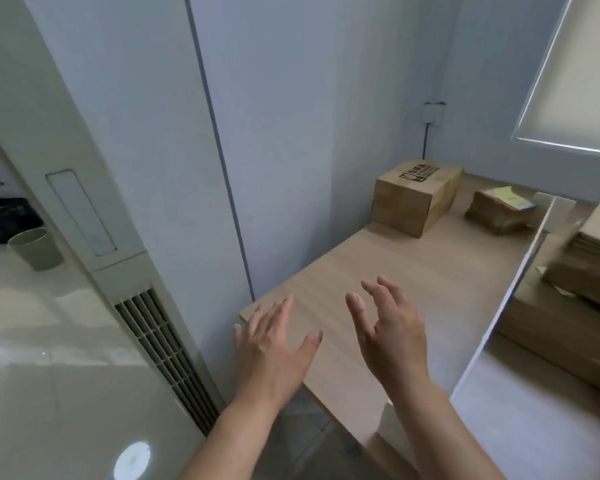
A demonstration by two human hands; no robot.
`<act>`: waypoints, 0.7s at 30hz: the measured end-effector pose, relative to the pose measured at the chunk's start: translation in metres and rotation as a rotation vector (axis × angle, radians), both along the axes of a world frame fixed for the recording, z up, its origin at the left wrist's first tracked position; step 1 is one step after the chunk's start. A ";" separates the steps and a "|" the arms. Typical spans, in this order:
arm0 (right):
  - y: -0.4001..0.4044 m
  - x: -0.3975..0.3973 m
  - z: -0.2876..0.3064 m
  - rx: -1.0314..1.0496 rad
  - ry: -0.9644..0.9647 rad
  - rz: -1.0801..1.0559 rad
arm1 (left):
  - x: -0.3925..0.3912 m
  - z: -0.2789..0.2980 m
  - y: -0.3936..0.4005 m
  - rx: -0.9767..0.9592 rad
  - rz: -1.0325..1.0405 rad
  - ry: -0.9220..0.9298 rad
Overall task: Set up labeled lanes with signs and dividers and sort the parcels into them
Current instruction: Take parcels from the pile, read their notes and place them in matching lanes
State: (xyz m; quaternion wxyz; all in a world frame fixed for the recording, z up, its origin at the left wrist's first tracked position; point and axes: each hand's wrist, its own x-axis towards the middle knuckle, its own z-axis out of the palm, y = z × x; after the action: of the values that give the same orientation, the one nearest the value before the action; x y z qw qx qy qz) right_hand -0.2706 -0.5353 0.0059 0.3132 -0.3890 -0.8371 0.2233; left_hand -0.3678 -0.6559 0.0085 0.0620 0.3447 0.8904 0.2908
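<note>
Left hand point(271, 344) and right hand point(388, 334) both spread open, empty, over table point(413, 271) lower centre; cardboard box point(413, 199) upper right.

Person, head view: two forearms and hands visible. Left hand point(271, 344): bare, no glove, ring or watch; short plain nails. Right hand point(390, 332): bare, no glove, ring or strap; short plain nails. Both forearms uncovered to the frame's lower edge; no sleeve cuff shows.

Both the left hand point(271, 344) and right hand point(392, 334) hover empty, fingers spread, above the wooden table point(413, 271).
</note>
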 end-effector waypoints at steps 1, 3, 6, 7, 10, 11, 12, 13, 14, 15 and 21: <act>0.012 -0.010 0.002 -0.001 0.017 -0.026 | -0.013 0.003 0.014 -0.010 -0.017 0.016; 0.035 -0.029 0.005 -0.014 0.024 -0.053 | -0.038 0.010 0.043 -0.007 -0.043 0.027; 0.067 -0.053 0.004 -0.012 0.052 -0.107 | -0.063 0.016 0.085 0.022 -0.093 -0.001; 0.076 -0.059 0.001 -0.004 0.056 -0.134 | -0.069 0.015 0.096 0.018 -0.117 -0.009; 0.098 -0.073 -0.007 -0.025 0.008 -0.198 | -0.087 0.005 0.125 -0.009 -0.179 -0.050; 0.103 -0.077 -0.007 -0.041 -0.005 -0.217 | -0.094 0.002 0.134 -0.016 -0.199 -0.068; 0.109 -0.081 -0.007 -0.049 -0.013 -0.239 | -0.101 -0.001 0.144 -0.021 -0.218 -0.083; 0.116 -0.086 -0.008 -0.049 -0.021 -0.263 | -0.109 -0.003 0.155 -0.025 -0.240 -0.091; 0.123 -0.090 -0.007 -0.047 -0.035 -0.289 | -0.117 -0.004 0.165 -0.027 -0.267 -0.094; 0.129 -0.094 -0.006 -0.048 -0.051 -0.317 | -0.125 -0.005 0.175 -0.029 -0.300 -0.099; 0.162 -0.124 0.011 -0.073 -0.099 -0.488 | -0.179 0.007 0.229 0.088 -0.472 -0.149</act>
State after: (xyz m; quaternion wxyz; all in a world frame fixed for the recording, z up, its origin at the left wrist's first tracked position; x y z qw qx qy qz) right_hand -0.3946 -0.3735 0.0166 0.3024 -0.6010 -0.7241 0.1519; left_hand -0.5466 -0.4272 0.0155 0.1786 0.5229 0.7648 0.3313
